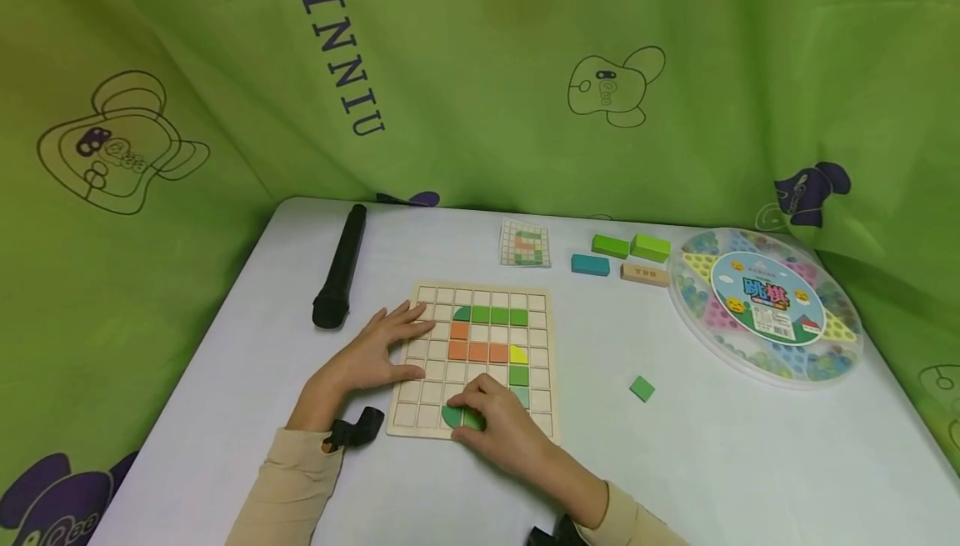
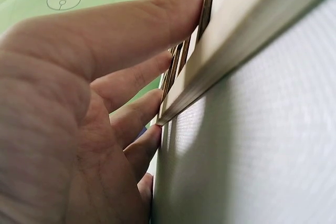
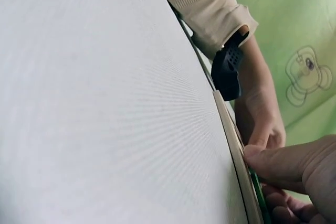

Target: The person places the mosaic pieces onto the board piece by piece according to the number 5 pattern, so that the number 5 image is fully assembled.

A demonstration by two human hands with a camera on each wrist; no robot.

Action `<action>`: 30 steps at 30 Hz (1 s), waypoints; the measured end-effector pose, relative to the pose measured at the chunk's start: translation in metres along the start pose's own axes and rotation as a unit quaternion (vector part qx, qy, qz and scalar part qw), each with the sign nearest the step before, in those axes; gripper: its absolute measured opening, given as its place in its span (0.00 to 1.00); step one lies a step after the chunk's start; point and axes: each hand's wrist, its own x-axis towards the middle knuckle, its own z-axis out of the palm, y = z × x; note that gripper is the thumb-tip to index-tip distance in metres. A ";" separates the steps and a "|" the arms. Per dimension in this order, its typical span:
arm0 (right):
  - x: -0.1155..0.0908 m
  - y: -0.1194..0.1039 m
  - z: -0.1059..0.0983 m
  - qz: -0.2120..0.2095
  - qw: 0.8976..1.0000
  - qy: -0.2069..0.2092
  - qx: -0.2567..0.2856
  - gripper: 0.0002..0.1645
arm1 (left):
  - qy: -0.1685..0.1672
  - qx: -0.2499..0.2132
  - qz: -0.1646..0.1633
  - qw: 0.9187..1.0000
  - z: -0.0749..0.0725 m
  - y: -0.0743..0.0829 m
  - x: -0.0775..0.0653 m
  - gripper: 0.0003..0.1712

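Observation:
A wooden grid board (image 1: 408, 392) lies on the table, with green, orange and yellow tiles in some of its squares. My left hand (image 1: 381, 350) rests on its left edge, fingers spread; in the left wrist view the thumb and fingertips of the left hand (image 2: 115, 77) lie along the board's rim (image 2: 210, 72). Low on the board, my right hand (image 1: 504, 429) pinches a rounded green tile (image 1: 452, 417) between thumb and index finger. A green square tile (image 1: 473, 419) beside it is partly covered by that hand. The right wrist view shows the right thumb (image 3: 273, 163) at the board's near edge (image 3: 231, 145).
A loose green tile (image 1: 642, 388) lies right of the board. Behind it are a small pattern card (image 1: 525, 243), green blocks (image 1: 649, 247), a blue block (image 1: 590, 265) and a wooden block (image 1: 644, 274). A round game box (image 1: 765, 304) stands right, a black microphone (image 1: 341, 271) left.

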 end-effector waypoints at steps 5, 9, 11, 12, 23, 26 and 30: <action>-0.003 0.000 -0.003 -0.004 1.000 0.010 0.003 0.22 | 0.000 0.000 0.001 1.000 0.000 0.001 0.000 0.43; -0.007 -0.001 -0.011 -0.005 0.999 0.012 0.029 0.23 | 0.002 -0.003 0.001 1.000 0.001 0.001 -0.001 0.43; -0.010 -0.002 -0.017 -0.002 0.999 0.014 0.049 0.24 | 0.005 -0.003 0.001 1.000 0.002 0.001 -0.001 0.43; -0.012 -0.001 -0.020 0.001 0.998 0.014 0.059 0.24 | 0.007 -0.004 0.002 1.000 0.002 0.001 -0.001 0.43; -0.052 0.041 -0.079 0.052 0.994 0.098 -0.002 0.26 | 0.007 -0.005 0.005 1.000 0.001 0.000 -0.001 0.44; -0.064 0.058 -0.097 0.085 0.988 0.120 -0.041 0.26 | 0.004 -0.005 0.005 1.000 0.001 0.000 -0.001 0.44; -0.084 0.076 -0.119 0.131 0.980 0.132 -0.069 0.26 | 0.001 -0.007 0.004 1.000 0.001 0.000 -0.001 0.44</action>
